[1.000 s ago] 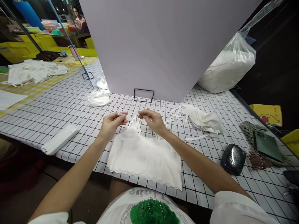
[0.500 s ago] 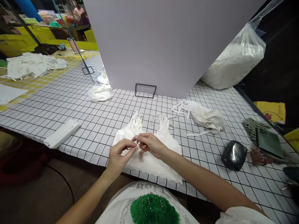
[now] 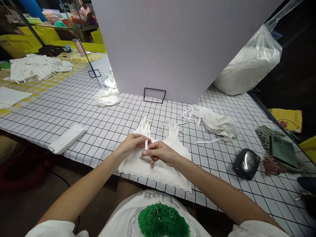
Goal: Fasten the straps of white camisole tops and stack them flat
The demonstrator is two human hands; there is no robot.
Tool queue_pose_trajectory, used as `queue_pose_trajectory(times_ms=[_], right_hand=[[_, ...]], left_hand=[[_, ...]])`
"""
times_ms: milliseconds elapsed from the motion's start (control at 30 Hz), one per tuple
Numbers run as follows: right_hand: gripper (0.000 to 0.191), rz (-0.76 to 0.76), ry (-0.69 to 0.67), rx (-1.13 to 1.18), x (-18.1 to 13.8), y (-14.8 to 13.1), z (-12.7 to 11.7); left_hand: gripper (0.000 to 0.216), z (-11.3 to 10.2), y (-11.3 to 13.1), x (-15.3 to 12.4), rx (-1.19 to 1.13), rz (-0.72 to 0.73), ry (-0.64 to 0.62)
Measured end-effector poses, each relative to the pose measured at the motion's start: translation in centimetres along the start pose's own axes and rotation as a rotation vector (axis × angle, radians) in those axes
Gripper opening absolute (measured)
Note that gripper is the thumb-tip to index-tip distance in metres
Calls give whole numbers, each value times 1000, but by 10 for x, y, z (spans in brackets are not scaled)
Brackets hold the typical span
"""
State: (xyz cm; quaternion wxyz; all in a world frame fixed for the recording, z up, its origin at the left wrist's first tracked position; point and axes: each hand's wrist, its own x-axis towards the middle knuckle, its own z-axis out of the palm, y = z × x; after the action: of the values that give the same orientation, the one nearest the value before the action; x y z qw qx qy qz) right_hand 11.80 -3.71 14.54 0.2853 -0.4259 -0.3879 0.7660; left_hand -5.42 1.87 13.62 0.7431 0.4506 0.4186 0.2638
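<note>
A white strappy top (image 3: 160, 176) with a wavy lower edge lies flat in front of me, its gathered straps pointing away. Over its middle, my left hand (image 3: 132, 144) pinches the upper end of a short, narrow white strip (image 3: 146, 145). The strip's lower end sits between the thumb and finger of my right hand (image 3: 163, 153), whose other fingers curl loosely. Whether the strip is fabric or paper, I cannot tell. Part of the top is hidden beneath both hands.
A big grey board (image 3: 158, 49) stands on a black wire foot. White garments (image 3: 213, 123) lie crumpled to the right, near a shiny black pouch (image 3: 246, 164) and a phone (image 3: 283, 151). Leftward are a white power strip (image 3: 67, 139) and a smaller white bundle (image 3: 106, 97).
My left hand has moved up and closed in toward my right hand. The white strip now shows upright between them. My right hand has shifted slightly down and right.
</note>
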Motion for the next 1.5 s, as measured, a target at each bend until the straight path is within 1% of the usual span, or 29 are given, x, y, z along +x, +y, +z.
queue_pose_trajectory(times_ms=[67, 133, 233, 333, 400, 433, 500, 600, 667, 733, 800, 833, 867, 900, 967, 1000, 1067, 1167, 1200, 1233, 1300, 1333, 1400, 1500], right_hand=[[34, -5, -4, -81, -3, 0, 0], [36, -17, -6, -122, -6, -2, -1], [39, -52, 37, -61, -7, -8, -7], [39, -117, 117, -19, -3, -15, -16], [38, -172, 166, -31, 0, -17, -20], [38, -203, 195, -37, 2, -16, -21], [37, -265, 248, -60, 6, -13, -21], [34, -360, 308, -144, 9, -6, -18], [33, -392, 320, -245, 9, -3, -19], [34, -427, 369, -435, 7, -2, -24], [29, -531, 453, -689, 3, -6, -30], [24, -606, 470, -804, 1, -9, -32], [20, -681, 451, -888, 0, -12, -33], [19, -730, 386, -939, -1, -15, -33], [18, -720, 224, -959, 1, -20, -30], [15, -686, 196, -946, 3, -21, -29], [9, -612, 238, -913, 7, -22, -27], [11, -539, 338, -879, 12, -21, -31], [11, -511, 341, -865, 13, -20, -33], [10, -480, 333, -849, 13, -19, -35], [7, -424, 301, -821, 14, -16, -40], [6, -408, 284, -813, 15, -14, -42], [5, -414, 277, -808, 18, -10, -43], [7, -477, 305, -820, 24, -4, -42]], left_hand=[[24, -1, 2, 9, -46, 23, 76], [26, -2, 3, 14, -73, 51, 82], [32, -5, 4, 9, -76, 8, -7], [41, -3, 2, -6, -122, -75, -116], [44, 1, 0, -17, -163, -73, -171], [43, 4, -2, -21, -168, -60, -176], [37, 10, -7, -26, -149, -25, -130], [33, 17, -15, -26, -109, 21, 17], [34, 18, -19, -24, -77, 56, 101], [34, 17, -22, -23, 8, 110, 150], [31, 14, -21, -23, 158, 186, 161], [27, 13, -20, -24, 245, 234, 154], [24, 11, -18, -24, 331, 289, 142], [21, 10, -16, -24, 411, 347, 129], [18, 9, -11, -24, 532, 460, 124], [16, 8, -9, -23, 572, 504, 132], [14, 6, -9, -21, 637, 562, 161], [8, -3, -17, -16, 832, 605, 204], [4, -7, -21, -13, 917, 599, 223], [7, -10, -26, -11, 996, 577, 243], [20, -16, -34, -7, 1094, 501, 278], [24, -17, -36, -6, 1112, 462, 284], [23, -19, -38, -4, 1110, 408, 270], [18, -20, -36, -3, 1074, 391, 227]])
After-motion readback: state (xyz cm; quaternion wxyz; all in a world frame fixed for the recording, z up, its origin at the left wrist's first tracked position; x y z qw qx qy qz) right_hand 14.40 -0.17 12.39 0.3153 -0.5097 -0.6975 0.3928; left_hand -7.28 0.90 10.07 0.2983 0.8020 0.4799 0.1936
